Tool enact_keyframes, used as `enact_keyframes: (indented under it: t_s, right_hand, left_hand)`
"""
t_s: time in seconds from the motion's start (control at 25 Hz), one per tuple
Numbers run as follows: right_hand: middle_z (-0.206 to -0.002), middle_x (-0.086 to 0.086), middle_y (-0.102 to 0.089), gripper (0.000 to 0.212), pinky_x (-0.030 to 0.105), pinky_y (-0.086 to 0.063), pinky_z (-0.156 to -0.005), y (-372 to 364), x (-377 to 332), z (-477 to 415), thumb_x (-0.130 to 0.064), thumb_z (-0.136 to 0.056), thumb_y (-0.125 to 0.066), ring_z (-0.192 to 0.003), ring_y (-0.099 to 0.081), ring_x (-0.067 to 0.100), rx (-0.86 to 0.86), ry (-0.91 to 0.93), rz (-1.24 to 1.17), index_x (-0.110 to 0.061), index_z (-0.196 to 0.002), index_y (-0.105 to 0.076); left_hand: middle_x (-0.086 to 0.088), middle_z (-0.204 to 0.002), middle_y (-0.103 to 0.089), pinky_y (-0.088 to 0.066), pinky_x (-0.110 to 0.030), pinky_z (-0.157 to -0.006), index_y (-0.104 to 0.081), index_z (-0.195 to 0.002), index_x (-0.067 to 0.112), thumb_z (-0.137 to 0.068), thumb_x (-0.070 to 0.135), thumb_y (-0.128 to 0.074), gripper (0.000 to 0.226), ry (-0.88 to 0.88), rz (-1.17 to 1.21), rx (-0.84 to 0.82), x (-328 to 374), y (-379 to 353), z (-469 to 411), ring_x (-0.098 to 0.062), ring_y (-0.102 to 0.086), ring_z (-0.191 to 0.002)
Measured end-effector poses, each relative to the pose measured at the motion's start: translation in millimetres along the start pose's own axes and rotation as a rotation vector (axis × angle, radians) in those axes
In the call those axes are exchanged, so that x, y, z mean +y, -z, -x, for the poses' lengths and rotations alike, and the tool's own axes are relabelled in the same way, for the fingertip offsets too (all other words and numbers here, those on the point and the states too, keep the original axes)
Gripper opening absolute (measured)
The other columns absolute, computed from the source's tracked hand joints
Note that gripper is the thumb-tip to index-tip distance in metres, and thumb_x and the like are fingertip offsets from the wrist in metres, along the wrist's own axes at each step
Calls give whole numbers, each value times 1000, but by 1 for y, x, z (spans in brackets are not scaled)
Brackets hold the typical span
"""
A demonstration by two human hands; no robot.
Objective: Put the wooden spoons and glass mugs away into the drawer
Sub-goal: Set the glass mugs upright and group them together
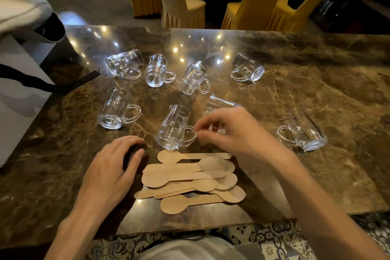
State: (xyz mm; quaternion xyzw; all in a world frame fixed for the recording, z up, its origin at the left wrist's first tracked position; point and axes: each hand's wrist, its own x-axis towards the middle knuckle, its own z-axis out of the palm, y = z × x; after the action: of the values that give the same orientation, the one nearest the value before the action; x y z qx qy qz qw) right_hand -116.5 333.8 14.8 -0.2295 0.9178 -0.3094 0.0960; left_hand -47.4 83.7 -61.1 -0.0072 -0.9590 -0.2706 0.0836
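Several clear glass mugs lie on their sides on the brown marble table (316, 112). The nearest mug (173, 127) lies at the centre, base towards me, handle on its right. My right hand (232, 131) pinches that handle between thumb and fingertips, and partly hides another mug (219, 104) behind it. My left hand (111, 167) rests flat on the table, fingers spread, just left of a pile of several flat wooden spoons (190, 179) near the front edge. No drawer is in view.
More mugs lie at far left (124, 64), left (118, 110), middle (157, 72) (195, 79), far right (248, 67) and right (301, 130). A grey bag with a black strap (19, 82) sits at the table's left end. Yellow-covered chairs (253, 0) stand beyond the far edge.
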Motion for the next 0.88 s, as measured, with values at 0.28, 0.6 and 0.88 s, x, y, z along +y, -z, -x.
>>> enact_keyframes:
  t_s: [0.28,0.6,0.88]
  right_hand:
    - [-84,-7,-71,10,9,-46,-63,50,16,-58,-23,-83,-71,-70,-60,-1,120,25,-175,-22,-92,-74]
    - [-96,-6,-72,17,15,-51,-68,59,50,-122,-20,-84,-70,-83,-65,2,106,-49,-380,-26,-100,-70]
    - [-134,3,-53,48,30,-51,-86,48,84,-175,-25,-87,-66,-116,-55,15,-59,-239,-380,-20,-132,-51]
  left_hand:
    - [6,-116,-61,-46,-34,-85,-59,-119,23,-91,30,-54,29,-80,69,107,26,24,-60,-11,-55,-103]
    - [-1,-125,-58,-47,-40,-90,-53,-125,24,-92,44,-50,38,54,45,92,34,20,-151,-14,-57,-102]
    - [-12,-128,-48,-40,-41,-92,-40,-127,10,-85,52,-57,62,243,-2,-24,26,-16,-201,-29,-51,-113]
